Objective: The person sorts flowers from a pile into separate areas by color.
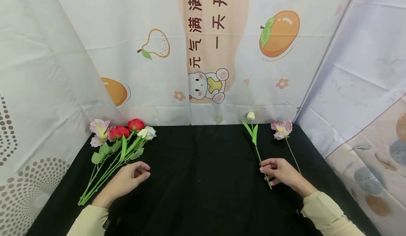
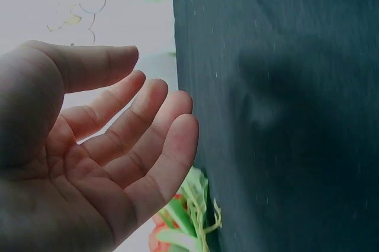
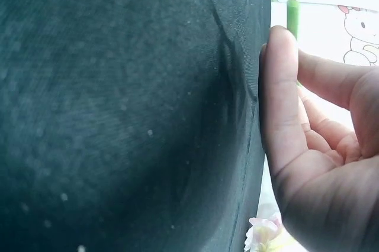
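Note:
My right hand [image 1: 279, 172] pinches the lower stem of a white tulip [image 1: 251, 116] with two green leaves, its bud pointing to the back of the table. In the right wrist view the end of the green stem [image 3: 293, 16] sticks out past the fingertips of the right hand [image 3: 314, 122]. To the right lies a single pink flower [image 1: 281, 129], its thin stem running behind that hand. My left hand [image 1: 128, 179] holds nothing, fingers loosely bent, beside a bunch of flowers; the left wrist view shows the bare palm of the left hand [image 2: 112, 145].
The bunch at the left has a pink flower [image 1: 99, 132], red flowers [image 1: 119, 132] and a white flower [image 1: 147, 133], with green stems [image 1: 101, 183] toward the front. Black cloth [image 1: 196, 179] covers the table. Printed curtains [image 1: 152, 80] stand behind and on both sides.

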The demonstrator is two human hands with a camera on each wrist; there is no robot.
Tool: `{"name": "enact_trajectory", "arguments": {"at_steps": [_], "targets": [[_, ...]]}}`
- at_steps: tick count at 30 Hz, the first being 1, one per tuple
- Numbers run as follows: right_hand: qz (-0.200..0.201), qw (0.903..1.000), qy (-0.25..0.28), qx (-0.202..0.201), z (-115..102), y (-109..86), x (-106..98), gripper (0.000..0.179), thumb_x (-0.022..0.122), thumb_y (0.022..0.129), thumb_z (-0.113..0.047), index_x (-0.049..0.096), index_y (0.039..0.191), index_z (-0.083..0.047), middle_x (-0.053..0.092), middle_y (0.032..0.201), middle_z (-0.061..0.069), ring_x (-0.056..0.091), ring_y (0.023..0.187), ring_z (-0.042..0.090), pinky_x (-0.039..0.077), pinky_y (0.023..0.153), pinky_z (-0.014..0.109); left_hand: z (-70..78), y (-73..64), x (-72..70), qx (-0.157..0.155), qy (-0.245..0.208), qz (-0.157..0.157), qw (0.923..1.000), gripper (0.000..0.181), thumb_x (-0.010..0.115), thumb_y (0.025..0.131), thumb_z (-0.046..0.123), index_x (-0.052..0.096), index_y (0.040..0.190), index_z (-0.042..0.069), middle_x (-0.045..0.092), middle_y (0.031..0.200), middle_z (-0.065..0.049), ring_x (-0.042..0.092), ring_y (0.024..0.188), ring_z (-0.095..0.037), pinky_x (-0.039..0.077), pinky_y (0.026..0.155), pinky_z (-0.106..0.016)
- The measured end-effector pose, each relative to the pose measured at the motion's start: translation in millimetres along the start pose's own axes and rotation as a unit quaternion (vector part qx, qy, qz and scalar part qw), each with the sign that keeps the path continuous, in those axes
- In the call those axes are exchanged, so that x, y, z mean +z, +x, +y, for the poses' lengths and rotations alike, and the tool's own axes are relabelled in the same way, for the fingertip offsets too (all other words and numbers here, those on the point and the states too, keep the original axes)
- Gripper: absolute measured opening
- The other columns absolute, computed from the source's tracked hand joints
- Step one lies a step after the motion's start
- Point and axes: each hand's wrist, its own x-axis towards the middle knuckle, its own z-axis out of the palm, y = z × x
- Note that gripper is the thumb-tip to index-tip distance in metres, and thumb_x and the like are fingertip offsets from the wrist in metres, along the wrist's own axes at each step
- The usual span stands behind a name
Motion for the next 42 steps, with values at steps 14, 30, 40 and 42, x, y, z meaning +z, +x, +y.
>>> {"name": "enact_trajectory", "arguments": {"at_steps": [14, 30, 40, 42], "targets": [[0.003, 0.9999, -0.004, 0.009, 2.4, -4.6, -2.5, 0.039, 0.068, 0.099, -0.013, 0.057, 0.125, 0.013, 0.070, 0.099, 0.013, 0.066, 0.077, 0.020, 0.060, 0.061, 0.038, -24.6, -5.2, -24.2, -0.009, 0.088, 0.047, 0.9950, 0.015, 0.071, 0.095, 0.014, 0.068, 0.106, 0.003, 0.067, 0.090, -0.001, 0.062, 0.079, -0.015, 0.053, 0.069, -0.039], [0.010, 0.9998, -0.001, 0.016, 3.9, -7.3, -5.8, 0.038, 0.069, 0.098, -0.013, 0.058, 0.124, 0.013, 0.071, 0.097, 0.011, 0.067, 0.077, 0.021, 0.060, 0.060, 0.038, -56.2, -6.3, -45.1, -0.034, 0.188, 0.052, 0.9802, 0.024, 0.074, 0.090, 0.011, 0.072, 0.107, -0.005, 0.069, 0.101, -0.019, 0.066, 0.094, -0.039, 0.050, 0.080, -0.061], [-0.002, 0.9999, -0.006, 0.015, 3.0, -6.6, -2.2, 0.040, 0.069, 0.098, -0.016, 0.057, 0.125, 0.012, 0.071, 0.096, 0.010, 0.066, 0.078, 0.020, 0.060, 0.062, 0.037, -62.8, -6.7, -50.6, -0.051, 0.195, 0.064, 0.9774, 0.024, 0.071, 0.091, 0.008, 0.070, 0.109, -0.007, 0.068, 0.106, -0.027, 0.062, 0.100, -0.048, 0.049, 0.082, -0.065], [-0.005, 0.9999, -0.005, 0.014, 2.9, -5.8, -0.8, 0.040, 0.070, 0.098, -0.017, 0.058, 0.125, 0.011, 0.071, 0.096, 0.010, 0.066, 0.078, 0.020, 0.060, 0.062, 0.037, -63.3, -5.9, -51.5, -0.058, 0.192, 0.060, 0.9778, 0.024, 0.071, 0.091, 0.007, 0.069, 0.110, -0.008, 0.068, 0.106, -0.027, 0.063, 0.099, -0.048, 0.049, 0.082, -0.064]]}}
